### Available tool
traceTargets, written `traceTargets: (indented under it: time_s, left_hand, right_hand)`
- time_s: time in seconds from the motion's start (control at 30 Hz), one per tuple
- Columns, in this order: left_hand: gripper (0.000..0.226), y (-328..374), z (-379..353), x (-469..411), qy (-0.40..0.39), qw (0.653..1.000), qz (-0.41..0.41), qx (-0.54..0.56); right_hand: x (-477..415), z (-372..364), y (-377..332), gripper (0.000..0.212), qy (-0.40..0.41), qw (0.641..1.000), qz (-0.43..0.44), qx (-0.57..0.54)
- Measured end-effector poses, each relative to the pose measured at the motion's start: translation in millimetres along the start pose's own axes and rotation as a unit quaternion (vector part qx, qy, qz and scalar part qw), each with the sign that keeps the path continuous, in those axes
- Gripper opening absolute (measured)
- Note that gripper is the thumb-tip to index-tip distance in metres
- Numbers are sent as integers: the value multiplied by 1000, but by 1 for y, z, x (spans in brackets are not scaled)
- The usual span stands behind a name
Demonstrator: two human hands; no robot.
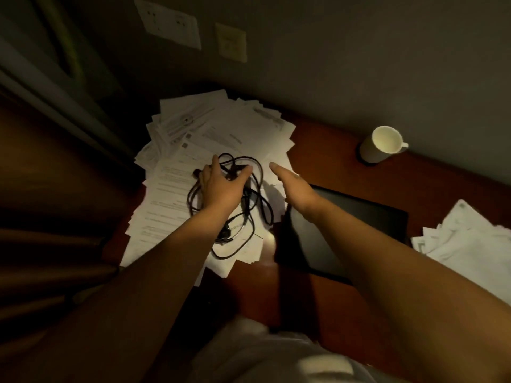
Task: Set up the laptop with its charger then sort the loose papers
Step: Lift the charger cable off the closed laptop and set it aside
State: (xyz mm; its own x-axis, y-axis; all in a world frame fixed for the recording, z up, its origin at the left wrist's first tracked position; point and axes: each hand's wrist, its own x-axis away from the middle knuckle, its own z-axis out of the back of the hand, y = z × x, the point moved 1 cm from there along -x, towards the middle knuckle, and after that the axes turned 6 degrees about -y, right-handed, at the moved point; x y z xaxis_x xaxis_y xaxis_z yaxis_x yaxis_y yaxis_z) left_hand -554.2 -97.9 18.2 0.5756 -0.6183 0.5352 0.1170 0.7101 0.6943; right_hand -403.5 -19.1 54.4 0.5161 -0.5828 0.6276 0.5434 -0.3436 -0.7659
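Here, the black charger with its tangled thin cable [245, 201] lies on top of the big fanned pile of white printed papers [221, 128], near the pile's middle. The left hand [221, 186] is spread over the upper part of the tangle, fingers apart and arched down: the forefinger [214, 160] reaches past the far loop and the thumb lies on the knot's other side. I cannot tell whether they have closed on the cable or only touch it. Loops of cable trail out from under the wrist toward the pile's near edge.

The right hand [293, 186] is just beside the tangle, over the pile's right edge. Its fingers are straight and together, holding nothing, and the cable lies left of their tips.

Right of the pile, touching its edge, is a closed black laptop [345, 230] on the reddish-brown wooden desk [318, 150]. Farther right of the pile stands a white mug [383, 145] by the wall, and a smaller heap of white papers [470, 239] lies beyond the laptop. Pale wall sockets [171, 23] sit above the pile.
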Motion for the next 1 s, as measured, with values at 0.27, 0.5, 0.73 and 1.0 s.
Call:
traceTargets:
  time_s: [0.27,0.5,0.73,1.0]
  left_hand:
    - [88,25,-87,51,-98,984,-111,-102]
    - [76,13,-161,90,-232,891,-213,-326]
    - [77,-26,-183,92,-201,860,-161,-441]
    - [94,-85,-191,76,-137,818,-301,-471]
  right_hand:
    - [68,96,64,61,43,999,-9,14]
    - [107,163,171,71,80,986,-49,138]
    - [117,177,237,77,77,946,-43,311]
    - [104,153,302,102,155,883,58,439]
